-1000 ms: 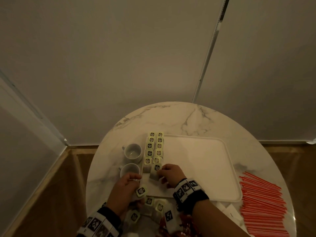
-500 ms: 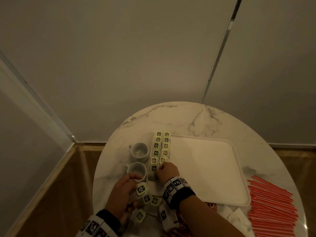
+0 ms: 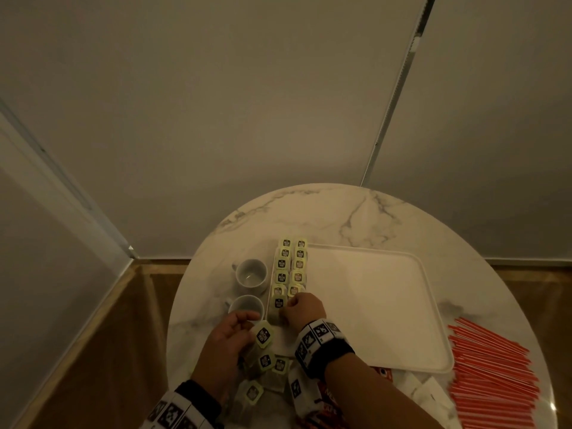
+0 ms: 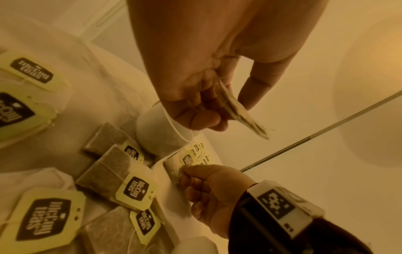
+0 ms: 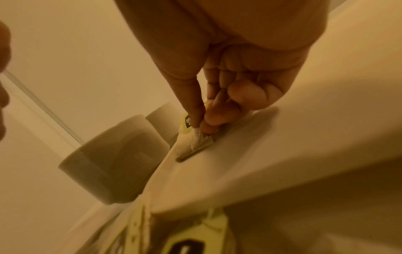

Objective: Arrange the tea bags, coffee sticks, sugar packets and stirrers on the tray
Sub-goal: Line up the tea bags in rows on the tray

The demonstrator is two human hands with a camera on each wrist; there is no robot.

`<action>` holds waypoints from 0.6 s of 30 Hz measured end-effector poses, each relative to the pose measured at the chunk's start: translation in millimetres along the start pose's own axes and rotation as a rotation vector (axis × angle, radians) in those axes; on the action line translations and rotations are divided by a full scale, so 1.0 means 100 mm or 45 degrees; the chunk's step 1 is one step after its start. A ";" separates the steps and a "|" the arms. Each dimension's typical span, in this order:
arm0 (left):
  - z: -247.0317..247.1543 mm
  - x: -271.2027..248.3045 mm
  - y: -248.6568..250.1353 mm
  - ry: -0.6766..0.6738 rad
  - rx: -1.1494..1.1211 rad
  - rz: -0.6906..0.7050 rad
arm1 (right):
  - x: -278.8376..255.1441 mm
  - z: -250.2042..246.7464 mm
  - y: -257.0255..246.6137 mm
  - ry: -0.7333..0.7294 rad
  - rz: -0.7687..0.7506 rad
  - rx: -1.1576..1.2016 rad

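Head view: the white tray (image 3: 371, 305) lies on the round marble worktop (image 3: 356, 212), its left edge lined with two rows of tea bags (image 3: 291, 264), while the rest of its floor, out to the right rim, lies bare. The right hand (image 3: 305, 309) sits at the near end of those rows, its grip closed in a thumb-and-finger pinch on the near tea bag (image 4: 174, 165), which lies flat just inside the tray's left rim. The left hand (image 3: 226, 342) hovers beside the near cup (image 3: 246, 306), its grip curled around a held tea bag (image 4: 237, 110). Loose tea bags (image 3: 266, 366) crowd the worktop's near edge; red stirrers (image 3: 492, 373) lie along its right edge, just beyond the tray.
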State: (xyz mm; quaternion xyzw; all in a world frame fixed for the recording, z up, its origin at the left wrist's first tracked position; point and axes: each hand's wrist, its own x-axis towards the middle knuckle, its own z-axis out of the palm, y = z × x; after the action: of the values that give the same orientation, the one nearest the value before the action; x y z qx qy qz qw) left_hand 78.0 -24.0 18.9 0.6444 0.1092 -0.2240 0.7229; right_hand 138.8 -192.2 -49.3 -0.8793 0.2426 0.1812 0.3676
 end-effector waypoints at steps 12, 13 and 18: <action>0.04 0.10 -0.05 0.049 0.014 0.111 | -0.09 -0.11 0.13 0.094 -0.057 0.450; 0.06 0.11 -0.03 0.038 0.000 0.125 | -0.16 -0.16 0.13 0.056 -0.079 0.575; 0.18 0.13 0.03 0.021 0.027 0.213 | -0.58 -0.38 0.11 -0.266 -0.210 1.127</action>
State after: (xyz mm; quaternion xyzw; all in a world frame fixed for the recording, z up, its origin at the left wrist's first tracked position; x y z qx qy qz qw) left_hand 88.2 -43.4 18.2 0.6606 0.0586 -0.1589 0.7314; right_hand 90.4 -209.9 -1.5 -0.6310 0.1873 0.1180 0.7435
